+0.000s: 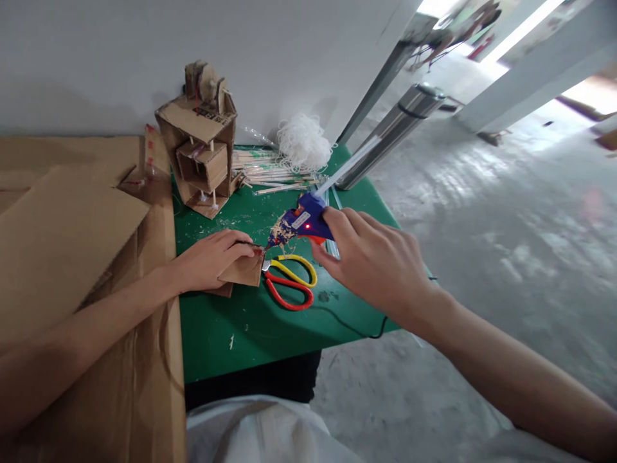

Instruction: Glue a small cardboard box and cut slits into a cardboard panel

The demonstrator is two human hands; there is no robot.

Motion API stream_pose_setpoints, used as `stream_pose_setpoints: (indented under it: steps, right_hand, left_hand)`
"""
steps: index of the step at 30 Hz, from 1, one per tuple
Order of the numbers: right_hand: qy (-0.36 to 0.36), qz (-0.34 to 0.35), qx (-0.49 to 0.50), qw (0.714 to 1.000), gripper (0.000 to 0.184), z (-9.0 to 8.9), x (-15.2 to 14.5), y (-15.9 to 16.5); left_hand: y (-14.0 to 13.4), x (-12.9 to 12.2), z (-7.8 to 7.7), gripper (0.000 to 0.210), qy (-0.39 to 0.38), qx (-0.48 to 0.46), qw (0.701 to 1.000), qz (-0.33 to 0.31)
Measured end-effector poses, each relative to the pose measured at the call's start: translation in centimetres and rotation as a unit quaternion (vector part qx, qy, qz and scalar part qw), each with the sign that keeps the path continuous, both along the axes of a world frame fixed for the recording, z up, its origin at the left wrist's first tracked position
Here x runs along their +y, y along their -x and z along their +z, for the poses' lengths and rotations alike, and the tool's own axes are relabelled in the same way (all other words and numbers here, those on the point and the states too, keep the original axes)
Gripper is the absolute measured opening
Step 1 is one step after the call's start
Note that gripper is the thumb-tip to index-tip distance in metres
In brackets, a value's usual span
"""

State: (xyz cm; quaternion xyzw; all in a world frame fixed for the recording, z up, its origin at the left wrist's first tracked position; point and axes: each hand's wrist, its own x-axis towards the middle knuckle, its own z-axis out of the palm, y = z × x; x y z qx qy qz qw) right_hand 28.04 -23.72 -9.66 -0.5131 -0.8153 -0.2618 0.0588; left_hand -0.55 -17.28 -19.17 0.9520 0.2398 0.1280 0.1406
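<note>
Glue gun (312, 215) at the card's (245, 270) far right corner.
Right hand (376, 257) grips the gun; left hand (214, 258) clasps the card, scissors (288, 281) just right.

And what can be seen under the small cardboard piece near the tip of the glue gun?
Below the small cardboard piece, more cardboard shows at lower left. Scissors stick out on the right; their blades are mostly hidden. Anything else there is covered.
</note>
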Motion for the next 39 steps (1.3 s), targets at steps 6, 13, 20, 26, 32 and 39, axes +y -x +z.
stream_pose_setpoints:
  steps: [6, 13, 20, 26, 32, 39]
  right_hand:
    - [0.011, 0.014, 0.004, 1.000, 0.022, 0.09, -0.17, 0.02]
    - [-0.005, 0.002, -0.005, 1.000, 0.024, 0.12, -0.25, 0.26]
    - [-0.020, 0.038, -0.005, 0.999, 0.022, 0.08, -0.37, 0.19]
    - [-0.014, 0.010, 0.014, 1.000, 0.026, 0.13, -0.66, 0.03]
    - [-0.007, 0.026, 0.004, 1.000, 0.024, 0.05, -0.79, 0.12]
    - [0.008, 0.015, 0.020, 1.000, 0.027, -0.10, -0.70, 0.06]
  left_hand:
    - [0.10, 0.27, 0.01, 0.064, -0.008, 0.006, 1.000, -0.010]
    - [0.21, 0.38, 0.01, 0.058, -0.026, 0.009, 0.999, -0.020]
    - [0.06, 0.34, 0.15, 0.055, -0.029, 0.032, 0.999, -0.019]
    - [0.05, 0.37, -0.01, 0.061, -0.032, 0.022, 0.999, -0.020]
    - [0.08, 0.45, -0.20, 0.066, -0.032, 0.021, 0.999, -0.021]
    - [0.11, 0.43, -0.16, 0.064, -0.030, 0.016, 0.999, -0.020]
